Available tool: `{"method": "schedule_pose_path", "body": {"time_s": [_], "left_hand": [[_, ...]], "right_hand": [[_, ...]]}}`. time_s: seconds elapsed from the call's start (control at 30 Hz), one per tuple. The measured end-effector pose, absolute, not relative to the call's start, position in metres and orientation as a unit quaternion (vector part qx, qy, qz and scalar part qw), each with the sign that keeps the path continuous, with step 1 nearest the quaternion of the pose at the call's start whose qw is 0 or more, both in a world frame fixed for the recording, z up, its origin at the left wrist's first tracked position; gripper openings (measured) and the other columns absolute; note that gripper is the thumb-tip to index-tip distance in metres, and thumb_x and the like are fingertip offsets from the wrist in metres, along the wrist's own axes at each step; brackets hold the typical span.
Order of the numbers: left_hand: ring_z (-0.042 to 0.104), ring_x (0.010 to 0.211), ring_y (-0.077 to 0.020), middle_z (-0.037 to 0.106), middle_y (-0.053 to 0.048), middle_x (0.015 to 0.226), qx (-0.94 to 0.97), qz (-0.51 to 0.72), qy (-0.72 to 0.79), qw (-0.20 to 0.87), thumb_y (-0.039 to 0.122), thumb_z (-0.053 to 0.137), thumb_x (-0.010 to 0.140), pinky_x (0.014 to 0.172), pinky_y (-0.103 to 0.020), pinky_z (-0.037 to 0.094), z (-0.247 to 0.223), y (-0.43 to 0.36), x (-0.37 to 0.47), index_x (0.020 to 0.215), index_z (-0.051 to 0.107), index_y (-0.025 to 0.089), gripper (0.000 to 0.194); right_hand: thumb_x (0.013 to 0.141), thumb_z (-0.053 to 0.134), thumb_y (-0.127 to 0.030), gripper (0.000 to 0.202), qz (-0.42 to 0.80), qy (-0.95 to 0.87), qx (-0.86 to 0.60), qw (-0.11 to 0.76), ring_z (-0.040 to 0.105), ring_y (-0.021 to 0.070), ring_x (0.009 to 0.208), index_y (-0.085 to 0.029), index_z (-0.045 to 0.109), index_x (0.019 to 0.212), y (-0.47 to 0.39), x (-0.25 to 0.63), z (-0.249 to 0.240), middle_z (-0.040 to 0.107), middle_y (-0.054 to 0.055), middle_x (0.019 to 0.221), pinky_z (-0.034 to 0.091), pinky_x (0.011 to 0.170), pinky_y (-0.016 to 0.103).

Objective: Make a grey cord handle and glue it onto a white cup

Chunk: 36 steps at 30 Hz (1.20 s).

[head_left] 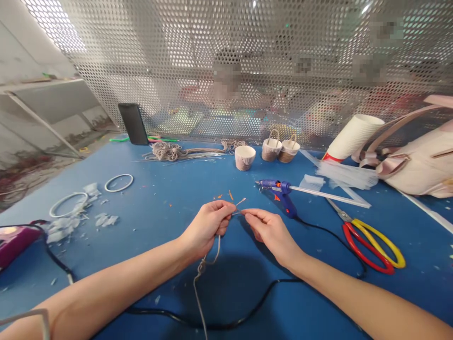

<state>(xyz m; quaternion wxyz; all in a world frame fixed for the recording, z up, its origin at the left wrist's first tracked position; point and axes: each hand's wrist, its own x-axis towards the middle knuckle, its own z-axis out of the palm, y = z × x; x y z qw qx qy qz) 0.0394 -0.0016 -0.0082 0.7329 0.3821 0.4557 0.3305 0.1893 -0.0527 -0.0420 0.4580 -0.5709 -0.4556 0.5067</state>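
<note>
Near the middle of the blue table, my left hand [211,225] is closed on a thin beige cord [196,288], which hangs below it with a small knot and runs to the bottom edge. My right hand [271,231] is just to its right, thumb and fingers pinched at the thin end of a strand beside my left fingertips. The strand's tip pokes up between the hands. A blue glue gun [281,191] with a long clear stick lies behind my right hand. Scissors [368,241] with red and yellow handles lie farther right.
Small cups [245,158], cord bundles [168,152] and a black phone [133,123] stand along the perforated metal screen [198,94]. White rings [119,182] and scraps lie left. Stacked paper cups [356,137] and a pale bag [421,160] are right. Black cable [258,304] crosses the front.
</note>
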Motion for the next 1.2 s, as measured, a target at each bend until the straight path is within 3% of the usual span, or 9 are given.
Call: {"method": "schedule_pose_path", "body": {"time_s": [0.13, 0.23, 0.33, 0.57, 0.73, 0.83, 0.97, 1.13, 1.2], "left_hand": [[0.022, 0.041, -0.0012, 0.033, 0.008, 0.051, 0.393, 0.349, 0.447, 0.724, 0.027, 0.068, 0.066, 0.038, -0.017, 0.013, -0.004, 0.002, 0.037, 0.061, 0.048, 0.015, 0.024], [0.024, 0.041, -0.0011, 0.036, 0.007, 0.052, 0.407, 0.363, 0.44, 0.713, 0.026, 0.068, 0.067, 0.038, -0.016, 0.014, 0.001, 0.004, 0.035, 0.063, 0.05, 0.014, 0.023], [0.026, 0.042, -0.0011, 0.037, 0.007, 0.053, 0.424, 0.365, 0.429, 0.709, 0.027, 0.068, 0.068, 0.038, -0.015, 0.015, 0.005, 0.004, 0.034, 0.065, 0.051, 0.014, 0.022], [0.026, 0.042, -0.0008, 0.036, 0.007, 0.052, 0.433, 0.353, 0.423, 0.713, 0.026, 0.068, 0.07, 0.038, -0.014, 0.015, 0.007, 0.003, 0.035, 0.066, 0.052, 0.014, 0.02], [0.027, 0.041, -0.0004, 0.039, 0.006, 0.053, 0.433, 0.343, 0.423, 0.718, 0.025, 0.067, 0.07, 0.038, -0.014, 0.016, 0.002, 0.004, 0.038, 0.064, 0.052, 0.013, 0.02], [0.027, 0.041, -0.0003, 0.04, 0.006, 0.053, 0.432, 0.338, 0.423, 0.721, 0.024, 0.067, 0.07, 0.038, -0.014, 0.016, 0.001, 0.004, 0.038, 0.064, 0.052, 0.013, 0.019], [0.027, 0.04, 0.0, 0.039, 0.007, 0.053, 0.431, 0.331, 0.426, 0.723, 0.024, 0.066, 0.071, 0.037, -0.014, 0.016, -0.001, 0.003, 0.039, 0.064, 0.052, 0.013, 0.019], [0.027, 0.04, 0.0002, 0.041, 0.006, 0.054, 0.437, 0.326, 0.423, 0.724, 0.022, 0.065, 0.072, 0.037, -0.014, 0.017, -0.001, 0.002, 0.039, 0.063, 0.052, 0.013, 0.018], [0.028, 0.04, 0.0002, 0.041, 0.006, 0.054, 0.436, 0.324, 0.419, 0.728, 0.021, 0.064, 0.072, 0.037, -0.014, 0.016, -0.002, 0.002, 0.038, 0.064, 0.052, 0.013, 0.017]], "right_hand": [[0.078, 0.061, -0.036, 0.032, 0.492, -0.451, -0.574, 0.475, 0.062, 0.0169, 0.074, -0.018, 0.064, 0.104, -0.061, 0.199, -0.027, 0.068, 0.006, 0.088, 0.05, 0.065, 0.03], [0.078, 0.063, -0.038, 0.021, 0.418, -0.466, -0.619, 0.474, 0.064, 0.0169, 0.071, -0.019, 0.06, 0.084, -0.07, 0.215, -0.019, 0.068, 0.003, 0.075, 0.049, 0.07, 0.03], [0.085, 0.056, -0.046, 0.03, 0.401, -0.474, -0.642, 0.45, 0.056, 0.0129, 0.055, -0.02, 0.052, 0.071, -0.079, 0.232, -0.018, 0.057, -0.003, 0.055, 0.045, 0.062, 0.027], [0.083, 0.052, -0.058, 0.049, 0.46, -0.442, -0.643, 0.424, 0.032, 0.0071, 0.044, -0.021, 0.033, 0.057, -0.096, 0.244, -0.02, 0.03, -0.008, 0.052, 0.03, 0.044, 0.023], [0.08, 0.06, -0.048, 0.033, 0.587, -0.379, -0.551, 0.456, 0.05, 0.0106, 0.057, -0.016, 0.056, 0.074, -0.087, 0.247, -0.012, 0.056, 0.0, 0.068, 0.042, 0.055, 0.026], [0.073, 0.07, -0.039, 0.026, 0.608, -0.351, -0.544, 0.459, 0.053, 0.0107, 0.06, -0.014, 0.059, 0.075, -0.08, 0.246, -0.013, 0.061, 0.003, 0.075, 0.042, 0.057, 0.026], [0.078, 0.063, -0.038, 0.03, 0.605, -0.355, -0.546, 0.458, 0.043, 0.0071, 0.049, -0.017, 0.049, 0.064, -0.074, 0.241, -0.018, 0.049, -0.004, 0.06, 0.033, 0.05, 0.023], [0.083, 0.055, -0.037, 0.043, 0.587, -0.362, -0.568, 0.449, 0.016, 0.0047, 0.043, -0.021, 0.027, 0.055, -0.081, 0.241, -0.015, 0.023, -0.01, 0.051, 0.011, 0.043, 0.023], [0.084, 0.053, -0.037, 0.045, 0.599, -0.377, -0.562, 0.428, 0.015, 0.0051, 0.042, -0.022, 0.025, 0.053, -0.1, 0.249, -0.009, 0.021, -0.01, 0.047, 0.011, 0.042, 0.024]]}}
